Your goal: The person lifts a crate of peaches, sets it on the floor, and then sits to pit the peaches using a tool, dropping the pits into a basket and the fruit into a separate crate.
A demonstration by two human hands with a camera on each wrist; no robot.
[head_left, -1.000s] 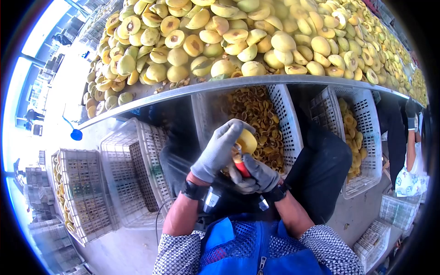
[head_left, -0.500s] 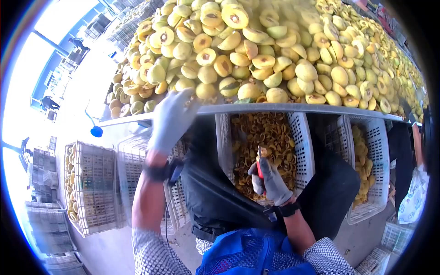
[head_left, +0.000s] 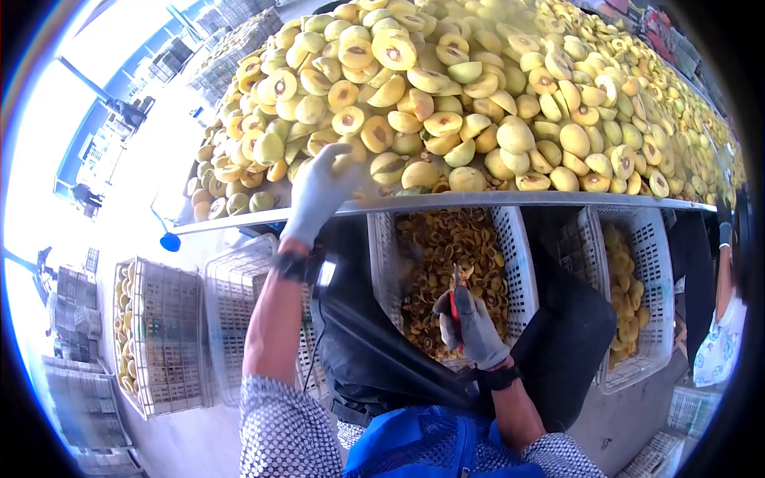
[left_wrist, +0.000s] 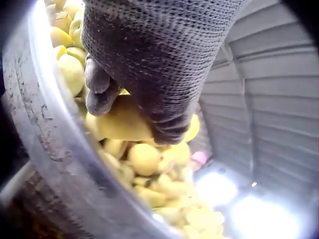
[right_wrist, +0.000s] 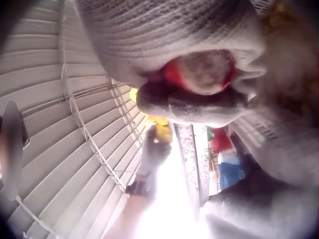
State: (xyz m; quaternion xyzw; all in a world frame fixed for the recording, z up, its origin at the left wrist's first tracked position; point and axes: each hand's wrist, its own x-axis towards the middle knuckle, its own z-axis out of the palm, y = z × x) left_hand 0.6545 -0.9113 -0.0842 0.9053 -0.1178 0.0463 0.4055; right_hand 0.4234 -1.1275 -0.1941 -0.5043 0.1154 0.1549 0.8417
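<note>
At the near edge of the heap of halved yellow fruit (head_left: 422, 123), the gloved left hand (head_left: 320, 191) reaches over the metal table rim (head_left: 398, 204). In the left wrist view the left hand (left_wrist: 159, 59) has its fingers and thumb curled round a yellow fruit piece (left_wrist: 124, 119). Lower down, over a crate of brown fruit scraps (head_left: 430, 239), the gloved right hand (head_left: 472, 325) grips a red-handled tool (head_left: 455, 307). Its handle (right_wrist: 229, 69) shows between the curled fingers of the right hand (right_wrist: 174, 45) in the right wrist view.
Plastic crates stand at the left (head_left: 167, 334), one with fruit pieces inside. Another crate (head_left: 652, 263) with yellow pieces is right of the person's knee. A blue round object (head_left: 170, 241) hangs by the table's left end. Another person's arm (head_left: 723, 279) shows at far right.
The left hand has moved from beside the right hand up to the fruit heap. The yellow piece held over the lap is gone from the hands. The right hand still grips the red tool.
</note>
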